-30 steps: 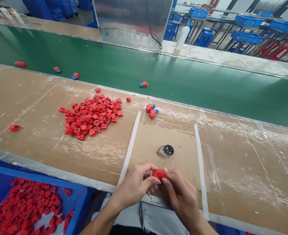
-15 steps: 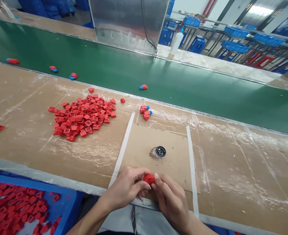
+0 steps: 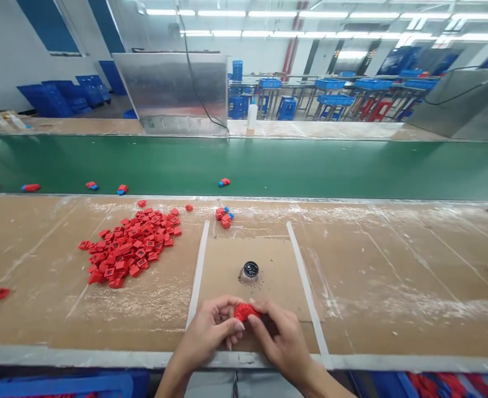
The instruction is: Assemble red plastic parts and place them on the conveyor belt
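Between my two hands is a red plastic piece (image 3: 246, 312), held just above the near edge of a cardboard sheet (image 3: 222, 265). My left hand (image 3: 213, 326) pinches its left end between thumb and fingers. On its right end, my right hand (image 3: 283, 334) grips with thumb and fingertips. The fingers cover part of the piece, so its full shape is hidden. Just beyond my hands a small round pot of dark liquid (image 3: 251, 270) stands on the cardboard, with dark specks around it.
A heap of red pieces (image 3: 131, 246) lies to the left. Several red-and-blue pieces (image 3: 224, 182) sit on the green belt (image 3: 310, 166) and by its edge. White tape strips (image 3: 305, 282) flank the cardboard. Blue bins (image 3: 115, 384) stand below the table's front edge. A white bottle (image 3: 252, 116) stands across the belt.
The camera view has tilted up and levelled, showing more of the room. Both hands still hold the red piece, which now looks slightly turned.
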`<action>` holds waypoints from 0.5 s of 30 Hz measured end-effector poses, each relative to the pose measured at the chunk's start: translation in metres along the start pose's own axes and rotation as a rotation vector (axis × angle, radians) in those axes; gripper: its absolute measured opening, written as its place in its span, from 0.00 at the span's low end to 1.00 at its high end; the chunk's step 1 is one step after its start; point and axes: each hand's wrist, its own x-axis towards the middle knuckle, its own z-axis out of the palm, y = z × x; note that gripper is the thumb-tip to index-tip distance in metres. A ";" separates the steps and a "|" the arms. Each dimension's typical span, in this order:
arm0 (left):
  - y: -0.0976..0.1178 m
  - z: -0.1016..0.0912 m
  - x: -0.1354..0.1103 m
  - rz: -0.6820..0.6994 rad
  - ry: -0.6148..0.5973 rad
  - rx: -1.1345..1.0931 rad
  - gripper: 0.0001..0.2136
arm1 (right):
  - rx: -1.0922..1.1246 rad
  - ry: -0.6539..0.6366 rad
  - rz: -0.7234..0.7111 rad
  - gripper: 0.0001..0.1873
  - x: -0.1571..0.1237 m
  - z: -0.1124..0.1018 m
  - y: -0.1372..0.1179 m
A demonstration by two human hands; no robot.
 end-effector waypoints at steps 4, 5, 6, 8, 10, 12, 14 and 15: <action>0.004 -0.004 0.001 0.021 -0.003 0.023 0.24 | 0.201 -0.011 0.194 0.11 0.005 -0.001 -0.003; 0.003 -0.004 0.001 0.031 0.011 0.028 0.26 | 0.261 0.002 0.237 0.13 0.005 -0.002 -0.004; 0.003 -0.004 0.000 0.039 0.037 0.033 0.27 | 0.321 0.015 0.275 0.15 0.004 -0.004 -0.005; 0.003 -0.001 0.000 0.055 0.107 0.039 0.26 | 0.417 0.048 0.346 0.17 -0.006 -0.014 -0.005; 0.004 0.003 -0.001 0.075 0.196 0.043 0.25 | 0.439 0.126 0.418 0.18 -0.026 -0.038 -0.001; 0.007 0.007 0.000 0.092 0.283 0.038 0.24 | 0.333 0.308 0.498 0.19 -0.059 -0.077 0.009; 0.011 0.010 0.003 0.103 0.346 0.033 0.24 | 0.083 0.583 0.633 0.22 -0.100 -0.125 0.020; 0.012 0.011 0.005 0.108 0.360 0.035 0.24 | -0.077 0.733 0.713 0.24 -0.122 -0.148 0.025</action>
